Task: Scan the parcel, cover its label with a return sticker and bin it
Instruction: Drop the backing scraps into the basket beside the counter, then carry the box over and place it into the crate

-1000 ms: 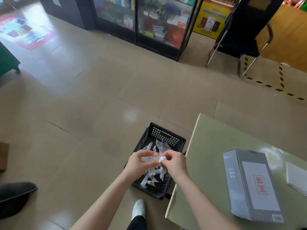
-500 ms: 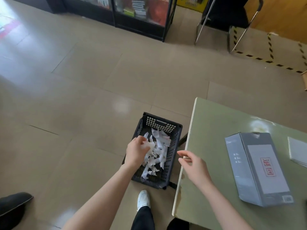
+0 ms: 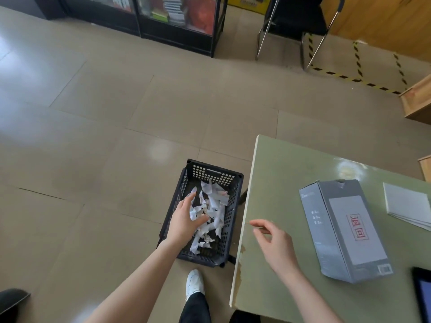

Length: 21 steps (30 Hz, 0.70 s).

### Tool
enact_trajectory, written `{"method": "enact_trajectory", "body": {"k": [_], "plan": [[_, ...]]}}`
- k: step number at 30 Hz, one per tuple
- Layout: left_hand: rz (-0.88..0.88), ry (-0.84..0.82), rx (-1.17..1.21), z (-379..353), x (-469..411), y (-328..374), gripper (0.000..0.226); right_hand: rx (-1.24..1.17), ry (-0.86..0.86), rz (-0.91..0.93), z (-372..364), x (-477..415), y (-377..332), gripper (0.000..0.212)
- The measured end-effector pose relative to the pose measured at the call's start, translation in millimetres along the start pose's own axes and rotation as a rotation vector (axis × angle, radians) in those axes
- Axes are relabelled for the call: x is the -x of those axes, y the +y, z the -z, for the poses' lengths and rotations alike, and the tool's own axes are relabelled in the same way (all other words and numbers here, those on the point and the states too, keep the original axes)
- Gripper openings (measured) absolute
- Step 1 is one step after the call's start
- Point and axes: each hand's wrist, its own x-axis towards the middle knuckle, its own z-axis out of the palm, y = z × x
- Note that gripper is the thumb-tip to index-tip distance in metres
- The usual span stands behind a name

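Observation:
A grey parcel box (image 3: 342,231) lies flat on the green table (image 3: 279,183), with a white return sticker (image 3: 356,229) bearing red characters on its top face. On the floor left of the table stands a black slotted basket (image 3: 210,173) holding crumpled white paper scraps (image 3: 212,206). My left hand (image 3: 185,220) hovers over the basket with fingers spread and nothing in it. My right hand (image 3: 274,243) is above the table's left edge, fingers loosely apart and empty, left of the parcel.
A stack of white sticker sheets (image 3: 408,206) lies at the table's right edge. A dark tablet (image 3: 423,294) shows at the lower right. My white shoe (image 3: 194,282) is beside the basket. A black chair (image 3: 296,22) and glass cabinets (image 3: 177,17) stand beyond.
Both hands held a crumpled scrap together over the basket. The left hand then opened over it and now holds nothing. The right hand moved right, over the table edge.

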Motion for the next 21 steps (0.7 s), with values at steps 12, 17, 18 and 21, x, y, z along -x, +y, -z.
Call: {"method": "enact_trajectory", "body": {"k": [12, 17, 18, 21], "plan": [[-0.051, -0.088, 0.205, -65, 66, 104, 0.021, 0.443, 0.453, -0.005, 108, 19, 40, 0.065], [-0.092, -0.256, 0.207, -120, 86, 159, 0.040, 0.506, 0.271, -0.314, 152, 12, 73, 0.108], [-0.087, -0.279, 0.206, -130, 90, 168, 0.042, 0.515, 0.220, -0.343, 157, 11, 80, 0.113], [-0.068, -0.333, 0.195, -156, 99, 189, 0.046, 0.537, 0.106, -0.374, 168, 7, 96, 0.122]]}}
